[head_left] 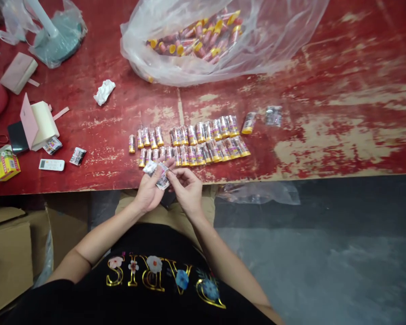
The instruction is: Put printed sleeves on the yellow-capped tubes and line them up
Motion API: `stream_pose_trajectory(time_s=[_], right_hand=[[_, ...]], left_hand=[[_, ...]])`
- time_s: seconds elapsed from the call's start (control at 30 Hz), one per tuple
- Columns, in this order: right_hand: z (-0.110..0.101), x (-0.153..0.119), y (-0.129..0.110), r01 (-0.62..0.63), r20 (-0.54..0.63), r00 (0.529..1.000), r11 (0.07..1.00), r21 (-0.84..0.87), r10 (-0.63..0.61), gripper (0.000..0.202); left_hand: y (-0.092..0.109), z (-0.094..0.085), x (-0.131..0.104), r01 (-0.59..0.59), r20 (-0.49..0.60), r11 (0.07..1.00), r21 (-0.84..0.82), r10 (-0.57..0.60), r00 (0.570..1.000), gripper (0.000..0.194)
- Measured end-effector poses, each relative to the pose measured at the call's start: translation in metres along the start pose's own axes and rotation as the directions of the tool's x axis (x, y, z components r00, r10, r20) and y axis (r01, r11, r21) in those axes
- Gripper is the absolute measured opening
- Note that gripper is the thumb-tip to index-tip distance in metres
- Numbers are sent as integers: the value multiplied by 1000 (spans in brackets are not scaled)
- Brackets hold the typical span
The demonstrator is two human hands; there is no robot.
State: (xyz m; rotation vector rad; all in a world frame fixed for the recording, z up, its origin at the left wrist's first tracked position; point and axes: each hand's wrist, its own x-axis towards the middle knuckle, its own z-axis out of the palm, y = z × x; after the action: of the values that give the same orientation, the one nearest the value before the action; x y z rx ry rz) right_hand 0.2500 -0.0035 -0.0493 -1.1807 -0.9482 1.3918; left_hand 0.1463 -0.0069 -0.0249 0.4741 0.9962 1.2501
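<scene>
My left hand (149, 189) is closed on a small stack of printed plastic sleeves (163, 177), held over the front edge of the red table. My right hand (186, 187) pinches the right edge of the same sleeves between thumb and fingers. Just beyond my hands stand two rows of small tubes with yellow ends and printed wrappers (200, 155). One more wrapped tube (249, 123) lies apart at the right end, and beside it rests a flat printed sleeve stack (273, 116).
A clear plastic bag (257, 58) full of pink tubes with yellow caps lies at the back. To the left are crumpled tissue (104, 92), a white remote control (52, 164), an open pink notebook (42, 124), a yellow box (5, 166) and a teal stand base (59, 40). Cardboard boxes (10, 262) sit below.
</scene>
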Motion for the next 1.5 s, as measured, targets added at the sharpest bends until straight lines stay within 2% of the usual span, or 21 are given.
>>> stream_pose_trajectory(time_s=[0.1,0.23,0.33,0.37,0.43,0.5,0.53,0.63,0.67,0.7,0.77,0.83,0.87,0.9,0.93,1.0,1.07,1.17,1.23,1.33,1.5], right_hand=[[-2,-2,2,-3,14,1000,1000,-12,4,35],[-3,-5,6,-181,142,976,979,94,167,39],[0,-12,12,-203,41,979,965,165,199,40],[-1,-14,12,-168,5,986,976,137,169,39],[-6,-15,9,-23,-88,996,1000,-4,23,37],[-18,-11,2,125,-86,986,978,-168,-141,40],[-25,-8,-3,165,-21,985,963,-212,-173,41],[-42,-1,-15,156,257,961,966,-206,-101,26],[-45,0,-18,144,272,958,971,-193,-88,22],[-46,-1,-20,135,234,968,975,-179,-91,20],[-45,-2,-22,99,67,993,989,-106,-92,20],[-40,0,-20,39,-113,993,994,100,-27,26],[-38,2,-19,17,-183,983,969,247,30,32],[-36,4,-17,6,-229,969,917,399,93,38],[-34,5,-16,1,-246,957,848,531,153,43],[-30,4,-13,9,-247,941,714,700,231,52],[-27,0,-13,21,-242,938,658,752,246,57],[-30,-5,-15,88,-288,946,742,664,146,61],[-36,-6,-18,162,-330,944,836,524,23,58],[-45,-4,-21,257,-344,928,914,313,-144,48],[-53,-2,-26,341,-264,903,939,-39,-339,36]], left_hand=[[-5,-1,0,-13,53,1000,-14,13,998,36],[-13,0,-2,-14,61,999,34,12,998,36],[-23,1,-5,-50,25,999,17,50,998,43],[-24,0,-5,-60,10,998,13,60,998,44],[-22,-4,-6,-40,3,998,43,40,999,44],[-13,-11,-5,84,54,987,136,-92,994,43],[-6,-14,-4,178,95,964,199,-200,975,42],[15,-18,-3,409,181,839,360,-492,851,42],[20,-18,-3,434,181,814,386,-528,829,41],[23,-17,-3,440,172,804,400,-538,825,40],[23,-14,-1,399,136,819,413,-489,862,42],[14,-9,5,292,104,852,434,-369,923,50],[7,-4,8,163,100,881,444,-230,968,54],[-1,1,11,12,134,899,438,-79,988,60],[-9,9,14,-117,184,901,418,43,982,66],[-24,27,16,-302,291,889,344,205,935,70],[-31,46,15,-378,342,887,265,280,897,53],[-28,70,13,-413,324,889,195,339,883,29],[-22,77,13,-349,331,918,187,275,903,24],[-14,78,11,-241,315,950,196,172,933,24],[-6,68,8,-281,186,857,432,220,957,28]])
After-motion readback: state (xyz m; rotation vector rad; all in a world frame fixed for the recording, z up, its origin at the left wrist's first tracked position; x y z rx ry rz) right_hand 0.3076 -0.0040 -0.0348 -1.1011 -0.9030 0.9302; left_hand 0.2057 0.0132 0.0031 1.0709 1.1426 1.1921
